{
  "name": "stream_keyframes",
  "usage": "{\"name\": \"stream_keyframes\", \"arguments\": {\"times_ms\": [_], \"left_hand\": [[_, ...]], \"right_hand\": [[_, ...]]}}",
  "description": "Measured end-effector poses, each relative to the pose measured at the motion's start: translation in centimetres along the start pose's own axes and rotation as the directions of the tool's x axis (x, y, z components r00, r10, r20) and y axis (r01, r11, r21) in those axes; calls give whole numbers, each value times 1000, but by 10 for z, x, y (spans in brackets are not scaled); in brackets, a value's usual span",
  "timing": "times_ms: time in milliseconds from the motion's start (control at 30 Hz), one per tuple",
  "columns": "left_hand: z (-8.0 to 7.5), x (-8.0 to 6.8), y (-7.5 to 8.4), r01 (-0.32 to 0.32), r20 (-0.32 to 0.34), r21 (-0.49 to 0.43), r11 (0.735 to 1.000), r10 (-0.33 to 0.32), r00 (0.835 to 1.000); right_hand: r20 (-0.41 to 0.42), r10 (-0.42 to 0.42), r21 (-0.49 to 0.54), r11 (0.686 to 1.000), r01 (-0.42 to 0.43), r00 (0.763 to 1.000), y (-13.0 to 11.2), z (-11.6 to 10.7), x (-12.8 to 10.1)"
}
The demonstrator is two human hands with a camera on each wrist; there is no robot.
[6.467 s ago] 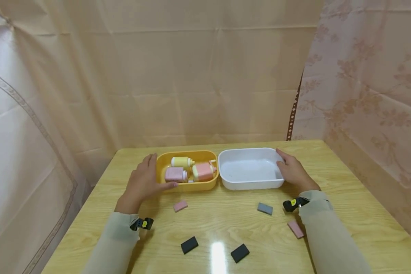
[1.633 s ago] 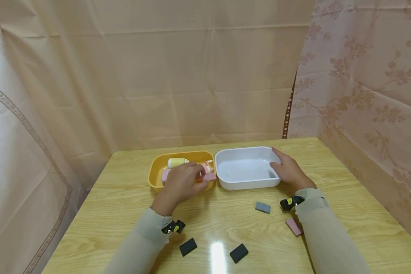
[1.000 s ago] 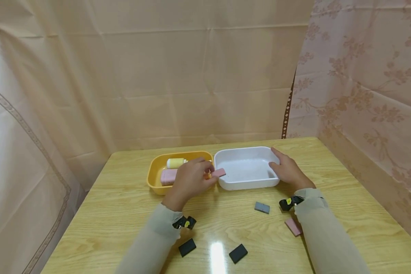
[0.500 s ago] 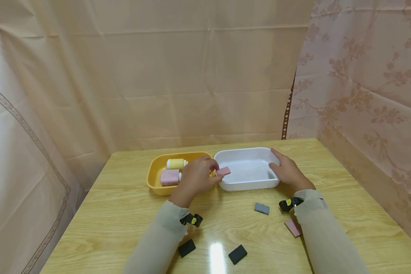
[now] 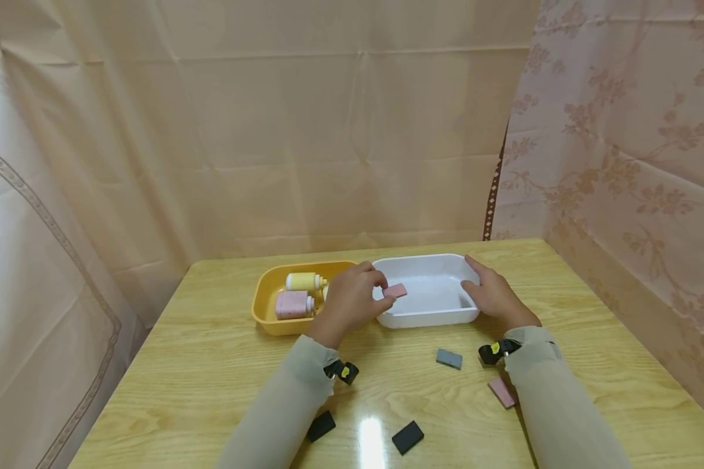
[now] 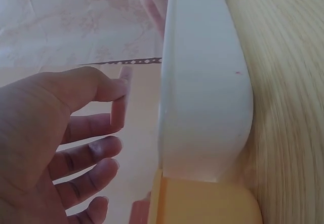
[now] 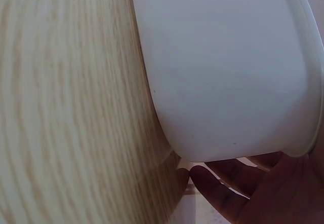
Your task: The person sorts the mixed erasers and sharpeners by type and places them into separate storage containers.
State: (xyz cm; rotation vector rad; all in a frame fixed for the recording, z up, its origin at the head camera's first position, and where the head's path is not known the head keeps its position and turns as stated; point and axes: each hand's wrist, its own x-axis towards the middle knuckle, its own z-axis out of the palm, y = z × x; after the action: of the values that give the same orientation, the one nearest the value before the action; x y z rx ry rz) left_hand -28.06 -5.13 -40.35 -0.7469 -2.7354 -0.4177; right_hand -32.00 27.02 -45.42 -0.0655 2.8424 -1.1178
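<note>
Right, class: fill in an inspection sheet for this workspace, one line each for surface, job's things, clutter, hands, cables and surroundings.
Surface: wooden table, glossy, with a light glare.
Job's things: pink block over the white tub; orange tub beside it holds small bottles.
Clutter: grey block, another pink block, two black blocks on the table.
Hands: left hand pinches the pink block; right hand rests on the white tub's side.
Cables: nothing seen.
Surroundings: curtains on three sides.
</note>
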Motion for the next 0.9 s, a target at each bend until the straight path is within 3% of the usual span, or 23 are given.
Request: {"name": "stream_keyframes", "arguments": {"times_ms": [567,900], "left_hand": [[12,15,9,24,51,48,999,-27,998],[15,18,10,-13,21,106,994,11,1000]], "right_hand": [[-3,-6,-2,1000,6,1000,2,-2,2],[10,10,0,1000,-10,1000,5,-1,3]]}}
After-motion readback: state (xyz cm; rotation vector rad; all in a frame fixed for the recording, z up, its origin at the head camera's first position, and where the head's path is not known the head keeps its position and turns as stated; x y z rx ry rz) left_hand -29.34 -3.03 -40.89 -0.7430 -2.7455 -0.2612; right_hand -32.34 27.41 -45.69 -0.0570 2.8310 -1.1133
